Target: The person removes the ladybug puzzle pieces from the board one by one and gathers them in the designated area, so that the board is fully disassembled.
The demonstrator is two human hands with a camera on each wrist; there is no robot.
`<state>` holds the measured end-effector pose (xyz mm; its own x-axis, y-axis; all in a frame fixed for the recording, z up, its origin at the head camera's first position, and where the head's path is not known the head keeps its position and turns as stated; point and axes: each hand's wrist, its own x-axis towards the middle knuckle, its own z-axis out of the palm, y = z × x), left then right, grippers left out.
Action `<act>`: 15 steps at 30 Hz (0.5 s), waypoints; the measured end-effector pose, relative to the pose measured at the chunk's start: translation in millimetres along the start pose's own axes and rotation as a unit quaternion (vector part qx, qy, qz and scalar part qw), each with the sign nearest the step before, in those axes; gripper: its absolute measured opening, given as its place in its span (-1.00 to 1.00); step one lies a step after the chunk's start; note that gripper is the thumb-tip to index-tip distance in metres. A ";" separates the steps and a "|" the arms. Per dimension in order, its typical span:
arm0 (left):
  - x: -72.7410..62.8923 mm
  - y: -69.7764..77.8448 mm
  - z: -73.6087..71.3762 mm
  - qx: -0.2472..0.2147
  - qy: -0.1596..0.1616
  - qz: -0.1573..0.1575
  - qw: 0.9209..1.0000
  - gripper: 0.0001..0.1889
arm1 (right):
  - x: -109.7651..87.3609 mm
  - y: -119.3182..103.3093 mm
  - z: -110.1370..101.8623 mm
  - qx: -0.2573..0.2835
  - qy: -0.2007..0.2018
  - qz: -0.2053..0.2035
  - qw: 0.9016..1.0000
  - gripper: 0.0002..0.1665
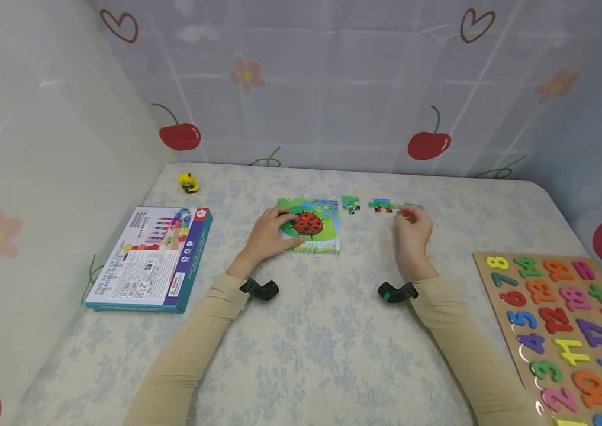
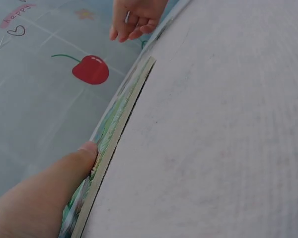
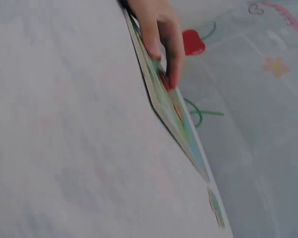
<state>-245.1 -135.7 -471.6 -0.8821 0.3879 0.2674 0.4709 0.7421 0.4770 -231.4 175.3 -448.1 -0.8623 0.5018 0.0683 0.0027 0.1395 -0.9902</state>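
Note:
A square jigsaw puzzle board [image 1: 308, 225] with a red spotted ladybug on green lies in the middle of the table. My left hand [image 1: 269, 235] rests over its left side, fingers and thumb spread apart on the picture. In the left wrist view the thumb [image 2: 69, 168] lies along the board's near edge. To the board's right are a puzzle piece [image 1: 351, 204] and a group of red, green and blue pieces [image 1: 383, 205]. My right hand [image 1: 414, 236] is at the right end of this row, fingers loosely bent, partly hiding a blue-green piece [image 1: 414, 205].
At the left lies a flat boxed toy [image 1: 148, 260], with a small yellow figurine [image 1: 188, 183] behind it. A wooden number board [image 1: 572, 331] with coloured numerals takes up the right front. A printed curtain [image 1: 322, 89] borders the table's back edge.

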 end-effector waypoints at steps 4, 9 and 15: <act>0.5 -0.3 0.6 0.003 -0.016 -0.019 1.000 -0.26 | -21.8 -7.9 24.0 -0.056 -0.142 -0.014 0.988 -0.68; 0.2 -1.2 0.6 0.005 -0.021 -0.044 0.999 -0.20 | -38.5 -16.0 54.1 -0.130 -0.311 -0.072 0.939 -0.61; 0.3 -0.3 -0.5 0.012 -0.022 -0.041 0.999 -0.21 | -39.2 -14.1 83.9 -0.171 -0.380 -0.117 0.902 -0.46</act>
<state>-245.4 -136.1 -471.2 -0.9179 0.3481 0.1906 0.3966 0.7857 0.4747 -240.1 82.0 -447.1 -0.9573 -0.2866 0.0386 -0.1801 0.4862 -0.8551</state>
